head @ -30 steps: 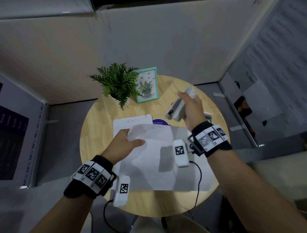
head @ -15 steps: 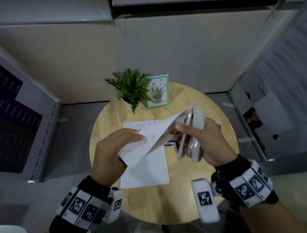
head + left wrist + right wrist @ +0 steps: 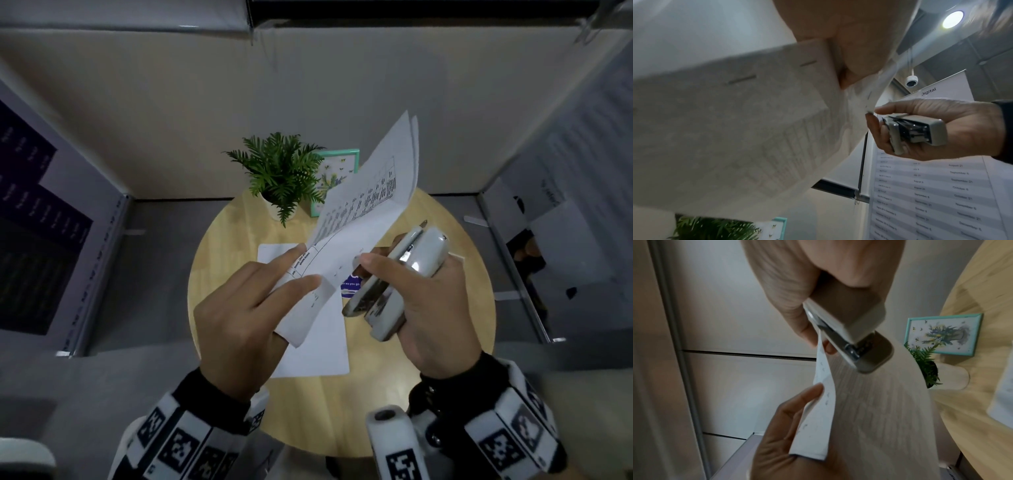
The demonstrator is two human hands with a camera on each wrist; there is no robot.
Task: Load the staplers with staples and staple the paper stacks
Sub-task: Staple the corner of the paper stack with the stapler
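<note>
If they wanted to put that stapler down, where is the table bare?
Bare wood shows on the round table left of the flat paper sheets, and along the near edge below them. The far side is crowded by the potted plant and framed picture.

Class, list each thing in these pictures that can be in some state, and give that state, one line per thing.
Stapler: gripped in the right hand, off the table.
Held paper stack: raised, pinched by the left hand, staples already along one edge.
Second paper stack: flat on the table.
Potted plant: upright.
Framed picture: standing.
</note>
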